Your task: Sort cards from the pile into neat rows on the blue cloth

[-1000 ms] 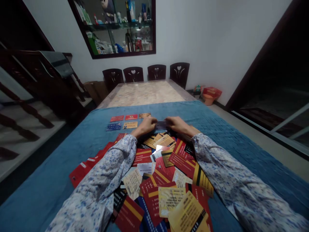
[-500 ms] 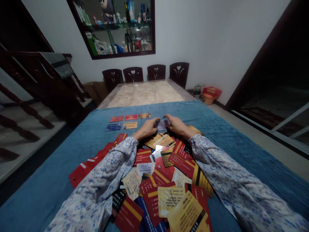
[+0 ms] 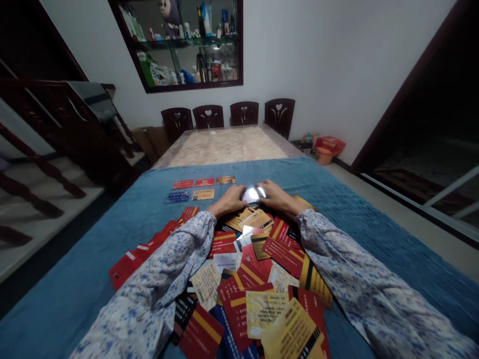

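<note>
A pale card with a bright glare on it is gripped at its two short sides, just beyond the far end of a card heap. My left hand is closed on its left edge, and my right hand on its right edge. Below my wrists spreads the loose heap of red, gold, blue and pale cards, many overlapping. To the left of my left hand lie separate cards in two short rows, among them a gold card, a red card, a yellow card and a blue card.
A fanned line of red cards runs beside my left sleeve. The blue cloth covers the near part of the table, with the bare stone-patterned top beyond. Dark chairs stand at the far end.
My fingers have closed in on the pale card from both sides. The card now catches the light and shines, where before it lay dull between my hands. The view has shifted slightly.
</note>
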